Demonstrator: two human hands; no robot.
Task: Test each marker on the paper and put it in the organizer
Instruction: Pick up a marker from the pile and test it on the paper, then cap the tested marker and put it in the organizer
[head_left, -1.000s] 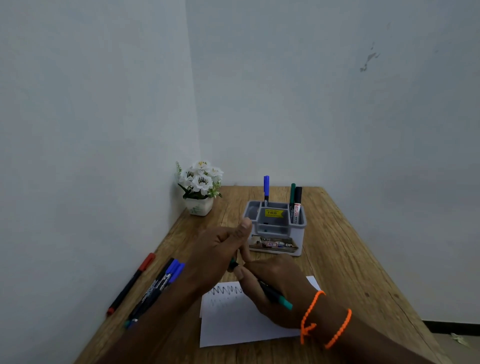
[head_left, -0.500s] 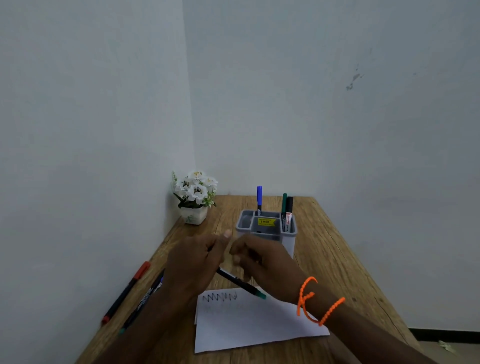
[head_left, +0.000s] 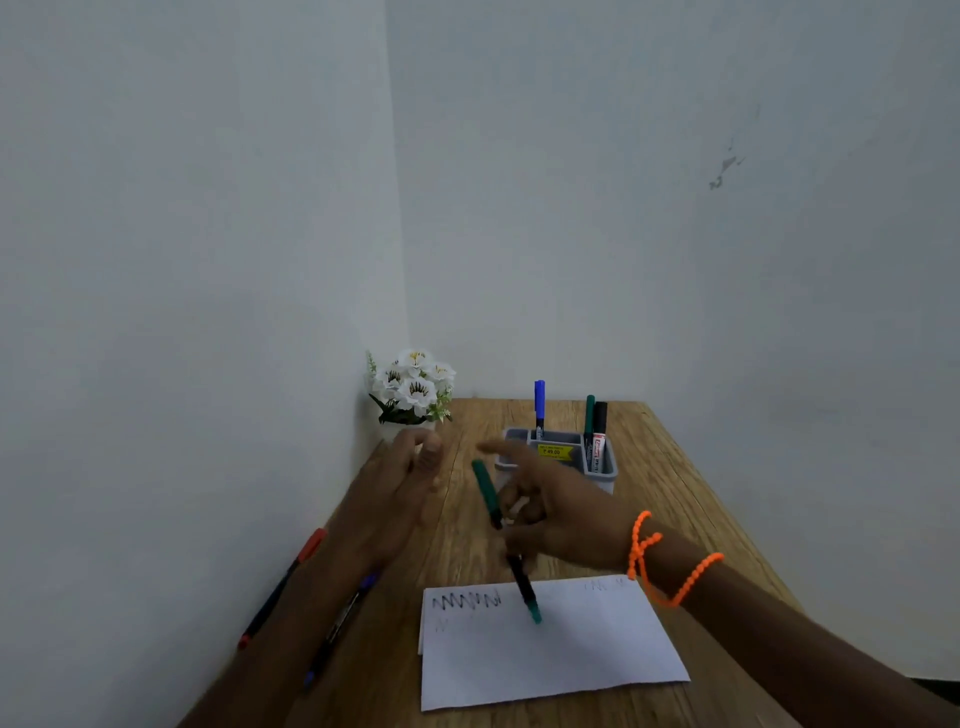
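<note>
Lying along the left edge of the wooden surface (head_left: 675, 499), a red-capped marker (head_left: 283, 587) and a blue-capped marker (head_left: 340, 623) are resting near the wall. Further right, the left hand (head_left: 400, 493) is hovering with fingers loosely spread, holding nothing that can be seen, though motion blur is softening it. A pot of white flowers (head_left: 413, 387) is standing in the far corner. Near the middle, the right hand (head_left: 550, 509), an orange beaded bracelet (head_left: 660, 561) circling its wrist, is gripping a green marker (head_left: 488, 493) between its fingers, the green tip (head_left: 535, 616) pointing down over the white paper (head_left: 550, 660), just right of the black zigzag scribble (head_left: 467, 601). Beyond the hand, the grey organizer (head_left: 602, 467) is holding a blue marker (head_left: 539, 402), a green one (head_left: 589, 415) and a black one (head_left: 600, 428) upright.
</note>
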